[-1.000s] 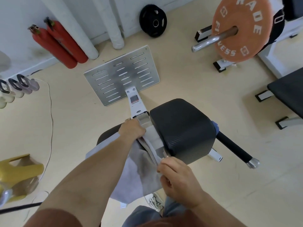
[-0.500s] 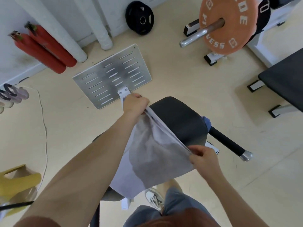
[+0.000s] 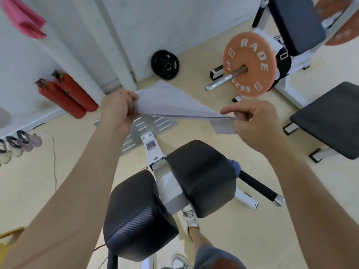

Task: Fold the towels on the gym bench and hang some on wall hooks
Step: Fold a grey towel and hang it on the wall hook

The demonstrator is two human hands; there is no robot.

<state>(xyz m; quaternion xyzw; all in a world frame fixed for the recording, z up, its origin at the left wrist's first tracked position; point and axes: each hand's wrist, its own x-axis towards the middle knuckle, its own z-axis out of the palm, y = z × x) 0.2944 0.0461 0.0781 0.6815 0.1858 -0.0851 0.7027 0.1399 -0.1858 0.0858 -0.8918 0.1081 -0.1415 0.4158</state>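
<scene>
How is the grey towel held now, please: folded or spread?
Apparently folded double: grey towel stretched between left hand and right hand, two layers visible.

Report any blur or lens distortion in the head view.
Head view: strong wide-angle bending, the wall pipe leans; the pink cloth at top left is smeared; the grey towel, left hand and right hand look fairly sharp; light is soft and even.

A gym: an orange round weight plate [image 3: 250, 63] sits on a steel bar [image 3: 223, 80], a black round weight plate [image 3: 165, 64] leans against the white wall [image 3: 155, 20], and black padded benches [image 3: 202, 177] stand on the beige floor [image 3: 77, 144].
</scene>
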